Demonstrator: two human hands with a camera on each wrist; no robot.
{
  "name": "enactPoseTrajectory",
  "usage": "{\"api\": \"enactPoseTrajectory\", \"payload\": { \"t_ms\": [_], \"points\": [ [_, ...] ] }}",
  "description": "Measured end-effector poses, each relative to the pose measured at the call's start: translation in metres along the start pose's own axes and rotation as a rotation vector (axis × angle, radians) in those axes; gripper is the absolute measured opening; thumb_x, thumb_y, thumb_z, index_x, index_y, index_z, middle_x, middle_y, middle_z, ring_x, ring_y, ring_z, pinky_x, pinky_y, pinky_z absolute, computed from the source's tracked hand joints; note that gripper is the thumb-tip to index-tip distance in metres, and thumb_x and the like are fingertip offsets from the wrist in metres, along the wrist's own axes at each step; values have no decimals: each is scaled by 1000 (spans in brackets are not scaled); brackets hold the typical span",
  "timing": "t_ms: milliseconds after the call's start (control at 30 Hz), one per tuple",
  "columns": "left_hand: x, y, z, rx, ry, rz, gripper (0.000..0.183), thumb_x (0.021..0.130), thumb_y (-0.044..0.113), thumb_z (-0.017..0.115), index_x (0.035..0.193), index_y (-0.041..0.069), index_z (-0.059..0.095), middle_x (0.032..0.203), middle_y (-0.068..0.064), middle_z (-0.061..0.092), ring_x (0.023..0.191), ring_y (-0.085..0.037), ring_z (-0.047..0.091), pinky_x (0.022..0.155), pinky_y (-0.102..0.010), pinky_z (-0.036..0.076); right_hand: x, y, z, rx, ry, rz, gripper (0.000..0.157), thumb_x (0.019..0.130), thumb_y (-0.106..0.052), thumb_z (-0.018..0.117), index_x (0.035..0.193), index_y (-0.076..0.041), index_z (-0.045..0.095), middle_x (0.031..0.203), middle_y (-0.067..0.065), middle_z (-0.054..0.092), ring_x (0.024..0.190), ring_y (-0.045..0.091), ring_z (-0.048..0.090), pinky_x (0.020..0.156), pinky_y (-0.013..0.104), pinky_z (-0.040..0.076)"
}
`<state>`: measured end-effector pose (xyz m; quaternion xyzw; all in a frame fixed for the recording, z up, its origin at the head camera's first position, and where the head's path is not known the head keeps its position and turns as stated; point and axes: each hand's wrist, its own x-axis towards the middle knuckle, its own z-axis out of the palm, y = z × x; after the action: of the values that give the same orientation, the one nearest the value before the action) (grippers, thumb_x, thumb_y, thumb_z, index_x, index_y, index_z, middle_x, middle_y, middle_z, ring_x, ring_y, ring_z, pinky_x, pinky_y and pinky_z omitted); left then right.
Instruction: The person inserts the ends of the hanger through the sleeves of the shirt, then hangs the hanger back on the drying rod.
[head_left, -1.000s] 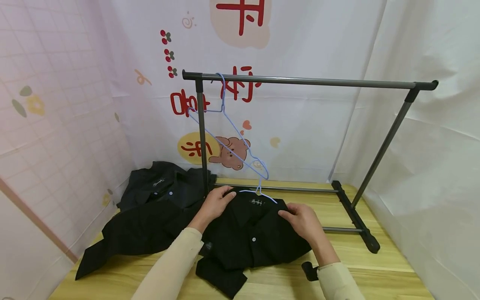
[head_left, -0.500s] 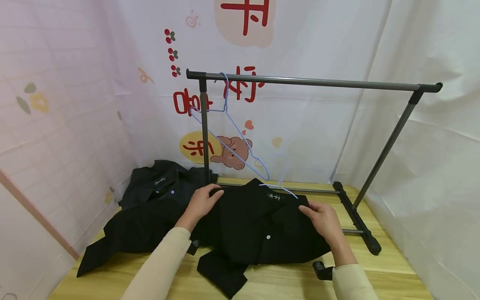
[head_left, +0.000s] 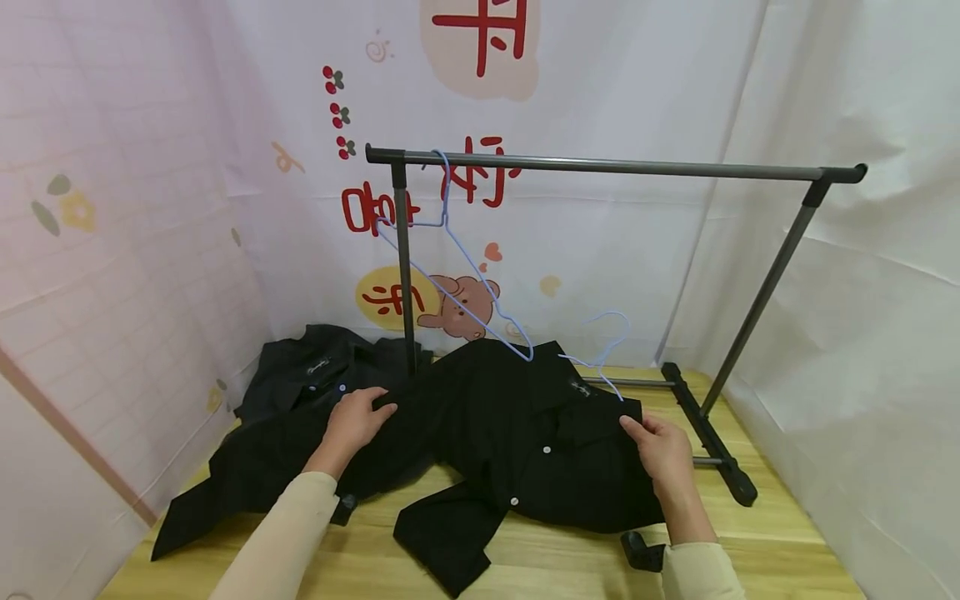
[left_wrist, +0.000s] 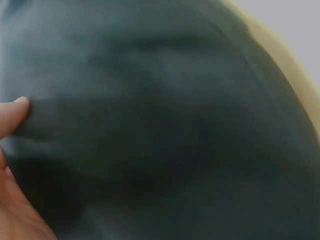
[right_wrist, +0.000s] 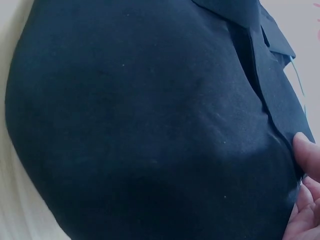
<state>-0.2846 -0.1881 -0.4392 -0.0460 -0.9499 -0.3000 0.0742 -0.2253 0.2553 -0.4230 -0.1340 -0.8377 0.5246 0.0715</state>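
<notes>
Our L hand (head_left: 356,425) pinches the black shirt (head_left: 491,417) at its far edge, thumb on top; R hand (head_left: 666,458) pinches the shoulder edge, R side. Shirt's on the desk (head_left: 570,568), in front of the rack (head_left: 637,168), w/ a blue hanger (head_left: 601,364) poking out at the collar. We see a strip of desk btwn shirt's near edge & us, more past R hand. Dark shirt (head_left: 296,375) far L; 2nd hanger (head_left: 447,196) nr bar's L end.
</notes>
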Motion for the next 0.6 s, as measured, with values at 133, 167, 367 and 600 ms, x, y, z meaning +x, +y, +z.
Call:
{"api": "enactPoseTrajectory", "payload": {
  "t_ms": [133, 167, 367, 600],
  "points": [
    [-4, -14, -11, 99, 4, -14, 41, 97, 19, 64, 128, -7, 61, 128, -27, 60, 118, -46, 55, 100, -62, 38, 0, -2, -5, 11, 59, -5, 38, 99, -32, 64, 104, 5, 71, 91, 13, 67, 84, 28, 60, 71, 37, 51],
    [-5, -17, -14, 118, 6, -20, 40, 97, 19, 64, 128, -7, 61, 129, -28, 59, 117, -47, 55, 100, -63, 37, 1, -3, -6, 16, 75, 1, 38, 99, -32, 64, 101, 5, 71, 86, 11, 66, 79, 26, 60, 67, 35, 51],
    [-10, -32, -29, 199, 35, -52, 42, 97, 17, 63, 131, -7, 59, 130, -28, 59, 116, -50, 54, 96, -66, 36, 4, -3, -12, 32, 169, 41, 40, 98, -35, 65, 101, 5, 71, 81, 8, 64, 74, 22, 57, 63, 32, 48],
    [-15, -53, -49, 218, 52, -84, 41, 97, 16, 62, 130, -8, 59, 127, -32, 58, 113, -51, 54, 93, -68, 37, 4, 0, -18, 68, 280, 93, 41, 96, -36, 67, 88, 4, 71, 66, 0, 53, 76, 23, 50, 57, 29, 43]
  ]
}}
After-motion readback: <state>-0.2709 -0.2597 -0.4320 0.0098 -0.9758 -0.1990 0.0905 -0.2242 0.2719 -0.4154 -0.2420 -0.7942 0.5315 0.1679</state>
